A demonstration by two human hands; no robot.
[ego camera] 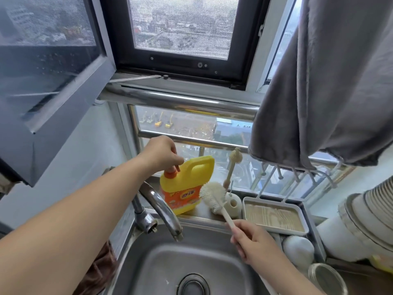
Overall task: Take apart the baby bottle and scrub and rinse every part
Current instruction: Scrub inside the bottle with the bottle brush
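Left hand (162, 153) grip pinches the detergent jug's (185, 186) orange cap. Right hand (253, 241) grip closed round the light, stiff bottle brush (214, 198) handle beside the jug. Baby bottle not visible.

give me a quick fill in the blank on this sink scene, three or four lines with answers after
1. The left hand grips the ____ cap of the yellow plastic detergent jug.
2. The right hand holds the white bottle brush by its ____.
3. The curved chrome faucet arches over the steel ____.
4. A grey ____ hangs at upper right.

Missing words: orange; handle; sink; towel
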